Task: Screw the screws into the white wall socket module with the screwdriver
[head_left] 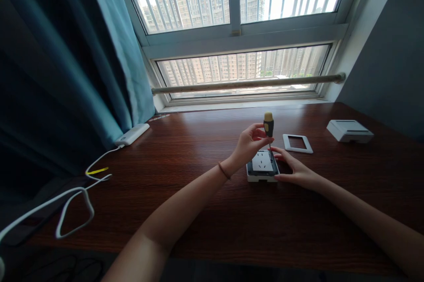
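Near the middle of the table, a white wall socket (263, 161) with a dark inner frame sits on a white back box (262, 178). My left hand (248, 145) is closed on a screwdriver (268, 125) with a black and yellow handle, held upright. Its thin shaft points down at the right side of the socket; whether the tip sits in a screw is too small to tell. My right hand (294, 171) grips the right side of the box, thumb at the near corner and fingers by the far one. A white cover frame (308, 145) lies just beyond the right hand.
Farther right on the brown wooden table (205, 220) rests another white box-shaped piece (350, 131). A white power strip (134, 134) lies at the left by the blue curtain (132, 74), its white cable (76, 190) looping toward the near left edge. A window stands behind.
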The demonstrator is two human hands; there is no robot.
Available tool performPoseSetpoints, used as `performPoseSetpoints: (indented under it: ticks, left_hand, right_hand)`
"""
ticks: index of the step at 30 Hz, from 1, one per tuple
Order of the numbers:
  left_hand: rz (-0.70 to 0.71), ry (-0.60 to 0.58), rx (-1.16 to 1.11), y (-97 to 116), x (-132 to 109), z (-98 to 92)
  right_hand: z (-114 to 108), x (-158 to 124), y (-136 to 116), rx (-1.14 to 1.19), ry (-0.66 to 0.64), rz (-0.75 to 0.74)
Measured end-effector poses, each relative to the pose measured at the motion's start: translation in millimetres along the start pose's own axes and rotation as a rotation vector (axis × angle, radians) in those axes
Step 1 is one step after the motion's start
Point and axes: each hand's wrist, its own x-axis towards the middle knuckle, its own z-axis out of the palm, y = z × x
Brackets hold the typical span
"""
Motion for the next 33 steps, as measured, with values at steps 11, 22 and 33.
performPoseSetpoints:
  ticks: [11,22,33]
  left_hand:
    - [0.036,-0.004,-0.057,0.1,-2.9,5.5]
    - [0.01,0.161,0.041,-7.2,1.6,-3.5]
    - [-0.016,0.053,-0.178,-6.9,1.4,0.1]
  right_hand:
    - [0.4,0.8,-1.1,0.0,0.015,-0.042]
    - [-1.1,-0.1,-0.3,-0.012,-0.003,-0.041]
    - [0.0,0.5,0.0,-0.005,0.008,-0.039]
